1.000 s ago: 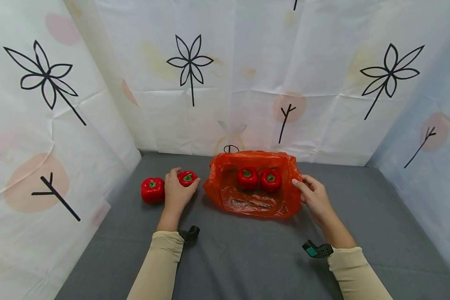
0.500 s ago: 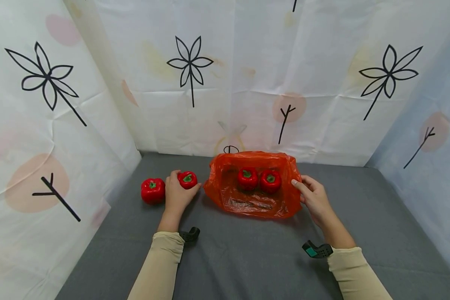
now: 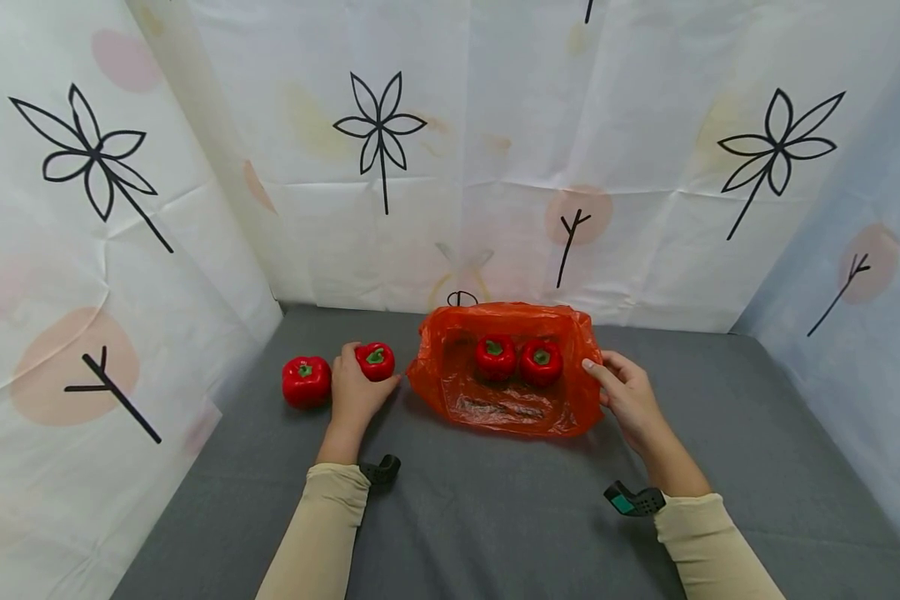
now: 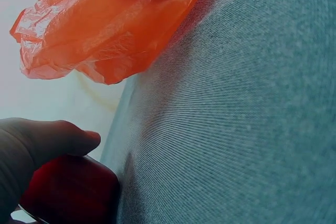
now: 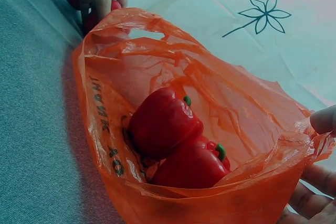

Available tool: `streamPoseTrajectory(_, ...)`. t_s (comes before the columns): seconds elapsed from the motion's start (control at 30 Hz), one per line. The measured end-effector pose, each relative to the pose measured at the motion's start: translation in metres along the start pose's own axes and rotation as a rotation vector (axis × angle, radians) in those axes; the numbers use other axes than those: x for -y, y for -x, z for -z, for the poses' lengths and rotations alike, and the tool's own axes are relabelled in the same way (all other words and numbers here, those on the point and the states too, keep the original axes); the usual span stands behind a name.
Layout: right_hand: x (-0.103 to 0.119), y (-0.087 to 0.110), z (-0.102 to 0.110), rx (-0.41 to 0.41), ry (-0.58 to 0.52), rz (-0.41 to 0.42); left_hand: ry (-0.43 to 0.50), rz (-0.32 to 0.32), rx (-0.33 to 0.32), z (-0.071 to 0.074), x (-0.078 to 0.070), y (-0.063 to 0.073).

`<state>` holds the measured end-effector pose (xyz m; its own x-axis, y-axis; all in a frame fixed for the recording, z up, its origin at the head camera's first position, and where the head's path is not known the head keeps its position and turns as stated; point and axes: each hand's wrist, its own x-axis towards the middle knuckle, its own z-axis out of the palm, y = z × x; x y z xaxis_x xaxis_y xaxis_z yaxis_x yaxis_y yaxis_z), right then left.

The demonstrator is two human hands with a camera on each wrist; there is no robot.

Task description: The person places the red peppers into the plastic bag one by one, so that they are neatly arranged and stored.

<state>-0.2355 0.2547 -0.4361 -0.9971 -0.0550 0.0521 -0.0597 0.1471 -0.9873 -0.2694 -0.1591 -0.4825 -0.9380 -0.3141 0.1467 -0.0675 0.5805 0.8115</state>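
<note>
- Compared with a second ago, the thumb of the left hand (image 3: 354, 392) sits lower in the head view, and more of the held pepper (image 3: 376, 363) shows above it; the orange bag (image 3: 429, 379) and the right hand (image 3: 628, 396) look much as they did.
- The left arm enters at the bottom, left of centre, and slants up the frame; the left hand is curled round the held pepper, with fingers at its left side and the thumb along its lower right.
- The right arm comes up from the lower right corner area, and the right hand pinches the bag's right edge between thumb and fingers (the right wrist view shows the plastic bunched there).
- The held pepper is within the left hand's grasp at centre-left of the head view, low against the grey tabletop (image 3: 495, 517); whether its weight rests there I cannot tell.
- The outer pepper (image 3: 306, 382) stands on the tabletop just left of the left hand.
- The left bagged pepper (image 3: 497, 358) and the right bagged pepper (image 3: 542, 363) lie side by side inside the orange bag, right of centre; its mouth gapes toward the viewer.
</note>
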Motion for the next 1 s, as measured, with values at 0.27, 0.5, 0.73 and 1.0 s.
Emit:
streamPoseTrajectory(0.27,0.0002,-0.0008,0.0002,0.001,-0.007,0.001,0.008,-0.01,-0.005,0.0006,0.0009,0.0)
streamPoseTrajectory(0.5,0.0002,-0.0002,0.0007,0.0,0.001,0.0,0.008,-0.011,-0.008,0.0011,0.001,-0.0001)
streamPoseTrajectory(0.73,-0.0005,0.0,0.0005,-0.001,0.01,0.0,0.028,-0.011,-0.009,0.0015,0.0018,0.0011)
streamPoseTrajectory(1.0,-0.0001,-0.0002,0.0003,0.002,0.005,0.01,0.048,-0.016,-0.016,0.0026,-0.0017,0.0001)
